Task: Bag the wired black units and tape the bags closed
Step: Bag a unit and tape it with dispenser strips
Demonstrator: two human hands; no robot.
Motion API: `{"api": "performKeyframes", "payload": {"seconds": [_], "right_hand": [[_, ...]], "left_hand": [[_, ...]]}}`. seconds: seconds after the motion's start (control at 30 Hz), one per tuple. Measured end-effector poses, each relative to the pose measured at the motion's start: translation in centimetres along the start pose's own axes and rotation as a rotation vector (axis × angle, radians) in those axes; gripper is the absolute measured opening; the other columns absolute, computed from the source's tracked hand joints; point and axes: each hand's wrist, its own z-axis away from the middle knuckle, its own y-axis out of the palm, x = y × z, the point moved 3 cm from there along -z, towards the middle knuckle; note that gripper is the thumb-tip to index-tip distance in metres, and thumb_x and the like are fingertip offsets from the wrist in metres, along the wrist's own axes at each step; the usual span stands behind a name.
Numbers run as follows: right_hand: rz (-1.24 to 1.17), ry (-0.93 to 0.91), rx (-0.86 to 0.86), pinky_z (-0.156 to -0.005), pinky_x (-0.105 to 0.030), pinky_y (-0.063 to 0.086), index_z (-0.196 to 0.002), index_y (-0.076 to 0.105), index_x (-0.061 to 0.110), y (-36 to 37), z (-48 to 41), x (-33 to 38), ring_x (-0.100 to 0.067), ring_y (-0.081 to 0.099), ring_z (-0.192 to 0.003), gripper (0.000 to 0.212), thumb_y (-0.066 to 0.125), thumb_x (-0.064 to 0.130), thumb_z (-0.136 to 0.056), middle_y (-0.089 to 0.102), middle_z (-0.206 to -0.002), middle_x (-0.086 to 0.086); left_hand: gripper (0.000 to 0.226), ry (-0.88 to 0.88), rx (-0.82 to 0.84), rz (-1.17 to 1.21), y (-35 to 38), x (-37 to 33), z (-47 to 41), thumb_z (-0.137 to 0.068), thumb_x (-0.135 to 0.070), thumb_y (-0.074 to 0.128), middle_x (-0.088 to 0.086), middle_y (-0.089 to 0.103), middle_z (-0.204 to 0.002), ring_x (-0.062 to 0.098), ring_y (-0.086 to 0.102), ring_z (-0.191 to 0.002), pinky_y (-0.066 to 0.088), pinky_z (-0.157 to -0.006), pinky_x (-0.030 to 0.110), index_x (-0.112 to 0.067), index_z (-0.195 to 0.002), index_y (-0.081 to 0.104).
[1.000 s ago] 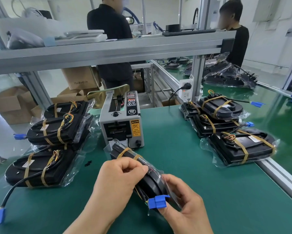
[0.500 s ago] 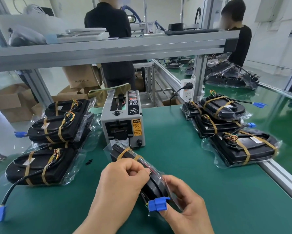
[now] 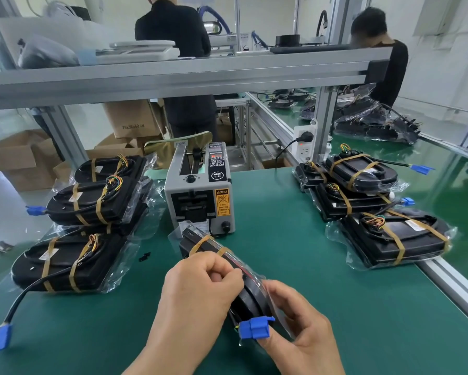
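Note:
A black wired unit (image 3: 250, 299) in a clear bag stands on its edge on the green mat, near the front centre. Two tan tape bands cross its far end, and a blue connector (image 3: 255, 327) sticks out at its near end. My left hand (image 3: 200, 290) is closed over the unit's top edge. My right hand (image 3: 303, 328) grips the near end beside the connector. A grey tape dispenser (image 3: 200, 192) stands just behind the unit.
Taped bagged units are stacked at the left (image 3: 92, 204) and at the right (image 3: 395, 236). An aluminium rail (image 3: 449, 282) edges the mat on the right. A metal shelf beam (image 3: 173, 77) crosses overhead. Two people stand beyond it, and cardboard boxes (image 3: 13, 155) lie on the floor.
Both hands and the unit stay almost where they were. My left fingers have shifted slightly on the unit's top edge.

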Motion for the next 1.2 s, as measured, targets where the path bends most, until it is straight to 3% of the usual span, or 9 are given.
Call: {"api": "performKeyframes", "payload": {"seconds": [0.13,0.3,0.5,0.63,0.83,1.0,1.13,1.2], "right_hand": [[0.009,-0.014,-0.005,-0.086,-0.020,0.054,-0.107,0.071,0.034,-0.1,0.0,-0.2,-0.017,0.071,-0.101,0.051,0.086,0.028,-0.060,0.075,-0.107,-0.001],[0.048,-0.029,-0.004,-0.084,-0.021,0.055,-0.108,0.071,0.036,-0.2,0.0,-0.5,-0.018,0.072,-0.097,0.052,0.086,0.023,-0.059,0.075,-0.106,-0.001],[0.048,-0.010,-0.009,-0.085,-0.018,0.053,-0.108,0.071,0.036,-0.2,0.0,-0.5,-0.016,0.072,-0.099,0.053,0.086,0.026,-0.059,0.075,-0.108,0.001],[0.048,-0.005,-0.017,-0.090,-0.028,0.055,-0.111,0.070,0.033,-0.2,-0.1,-0.4,-0.019,0.071,-0.100,0.055,0.085,0.035,-0.059,0.075,-0.109,-0.001],[0.065,-0.021,-0.031,-0.089,-0.044,0.057,-0.105,0.072,0.034,-0.3,0.0,-0.5,-0.024,0.072,-0.097,0.051,0.085,0.020,-0.059,0.075,-0.104,-0.004],[0.099,-0.061,-0.018,-0.088,-0.036,0.058,-0.109,0.071,0.036,-0.4,0.0,-0.1,-0.022,0.072,-0.098,0.051,0.084,0.019,-0.062,0.075,-0.108,-0.003],[0.096,-0.061,-0.042,-0.083,-0.019,0.055,-0.109,0.071,0.035,-0.4,-0.2,0.2,-0.017,0.072,-0.094,0.048,0.084,0.029,-0.063,0.075,-0.105,-0.002],[0.105,-0.056,-0.042,-0.081,-0.016,0.054,-0.109,0.071,0.035,-0.5,-0.3,0.1,-0.015,0.073,-0.092,0.049,0.085,0.023,-0.064,0.075,-0.104,-0.001]], "left_hand": [[0.011,-0.001,-0.004,-0.032,0.0,-0.1,0.1,-0.078,-0.030,0.072,-0.015,0.047,-0.048,0.001,0.042,-0.047,0.036,-0.045,0.010,-0.032,-0.071,0.064],[0.026,-0.001,-0.048,-0.026,0.0,0.1,0.4,-0.072,-0.044,0.073,-0.016,0.047,-0.055,0.002,0.043,-0.053,0.036,-0.056,0.025,-0.036,-0.079,0.049],[0.019,-0.019,-0.046,-0.005,-0.1,0.4,-0.5,-0.085,-0.036,0.067,-0.012,0.045,-0.049,0.004,0.041,-0.049,0.034,-0.047,0.016,-0.027,-0.074,0.053],[0.020,-0.024,-0.033,-0.001,0.0,0.3,-0.8,-0.085,-0.036,0.068,-0.013,0.043,-0.047,0.005,0.040,-0.048,0.038,-0.054,0.026,-0.027,-0.073,0.054],[0.033,0.090,0.047,-0.060,0.0,0.5,-1.0,-0.070,-0.047,0.078,-0.011,0.045,-0.051,0.007,0.039,-0.049,0.039,-0.055,0.027,-0.038,-0.080,0.048],[0.038,0.127,0.303,-0.140,-1.3,0.7,-3.1,-0.062,-0.045,0.087,-0.012,0.049,-0.051,0.003,0.039,-0.045,0.035,-0.046,0.015,-0.036,-0.080,0.054],[0.034,0.156,0.264,-0.238,-2.1,0.4,-5.0,-0.060,-0.045,0.087,-0.014,0.054,-0.051,0.002,0.042,-0.045,0.039,-0.052,0.025,-0.032,-0.075,0.059],[0.034,0.154,0.249,-0.248,-2.5,0.4,-5.7,-0.059,-0.044,0.088,-0.014,0.055,-0.052,0.003,0.043,-0.046,0.042,-0.055,0.030,-0.032,-0.073,0.059]]}}
